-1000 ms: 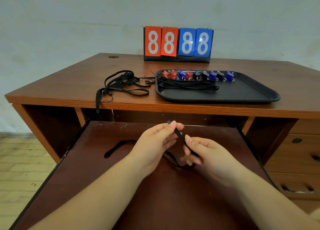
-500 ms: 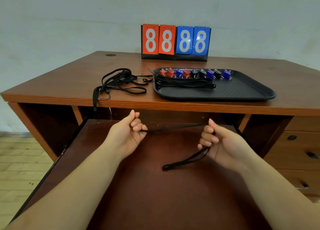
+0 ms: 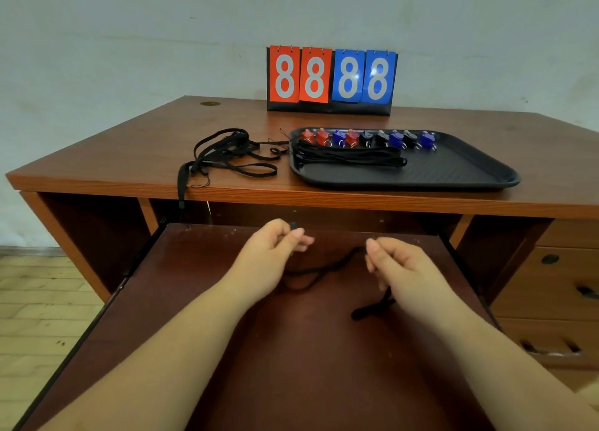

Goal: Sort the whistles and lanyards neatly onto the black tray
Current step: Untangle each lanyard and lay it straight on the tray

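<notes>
A black lanyard (image 3: 327, 267) sags between my two hands above the pull-out shelf. My left hand (image 3: 275, 252) pinches one end of it; my right hand (image 3: 395, 265) grips the strap, and a folded loop hangs below that hand. On the desk stands the black tray (image 3: 453, 174). Along its far edge runs a row of several red, blue and black whistles (image 3: 366, 138). In front of them lies a bundle of straightened black lanyards (image 3: 350, 156). A tangle of loose black lanyards (image 3: 227, 155) lies left of the tray, one strap hanging over the desk's front edge.
A flip scoreboard (image 3: 330, 78) showing 8888 stands at the back of the wooden desk (image 3: 113, 158). The dark pull-out shelf (image 3: 259, 349) extends toward me under the desk. Drawers (image 3: 551, 288) are at the right.
My hands have come closer together, so the lanyard that was stretched taut between them now sags. The tray and the pile on the desk are unchanged.
</notes>
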Action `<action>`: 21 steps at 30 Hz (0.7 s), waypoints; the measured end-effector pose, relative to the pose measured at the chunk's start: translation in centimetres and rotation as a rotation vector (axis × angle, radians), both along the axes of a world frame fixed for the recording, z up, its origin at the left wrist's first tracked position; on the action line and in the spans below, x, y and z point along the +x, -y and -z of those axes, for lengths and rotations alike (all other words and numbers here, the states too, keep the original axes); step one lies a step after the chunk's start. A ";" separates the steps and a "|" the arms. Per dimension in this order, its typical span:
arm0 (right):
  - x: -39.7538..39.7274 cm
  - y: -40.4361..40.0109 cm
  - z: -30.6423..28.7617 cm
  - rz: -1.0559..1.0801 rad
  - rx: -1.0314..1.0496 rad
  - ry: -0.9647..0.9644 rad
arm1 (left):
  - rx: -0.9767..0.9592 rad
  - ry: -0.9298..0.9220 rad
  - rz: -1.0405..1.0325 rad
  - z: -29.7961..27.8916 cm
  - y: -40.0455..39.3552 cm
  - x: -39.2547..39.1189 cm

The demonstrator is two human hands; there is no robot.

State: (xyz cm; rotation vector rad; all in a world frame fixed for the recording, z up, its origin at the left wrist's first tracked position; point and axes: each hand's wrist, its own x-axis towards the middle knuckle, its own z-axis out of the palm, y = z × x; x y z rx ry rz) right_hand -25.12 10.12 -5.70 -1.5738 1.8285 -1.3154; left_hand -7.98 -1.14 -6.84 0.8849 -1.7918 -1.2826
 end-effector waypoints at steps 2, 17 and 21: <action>1.0 -0.2 0.0 -0.069 -0.017 -0.104 | -0.037 -0.004 0.056 -0.3 -1.4 -1.1; 1.0 0.4 0.0 -0.077 0.179 0.273 | -0.142 0.174 0.009 -0.6 -1.2 -0.3; -0.6 0.5 -0.4 0.007 0.219 0.541 | -0.094 0.199 -0.162 -0.1 1.2 1.6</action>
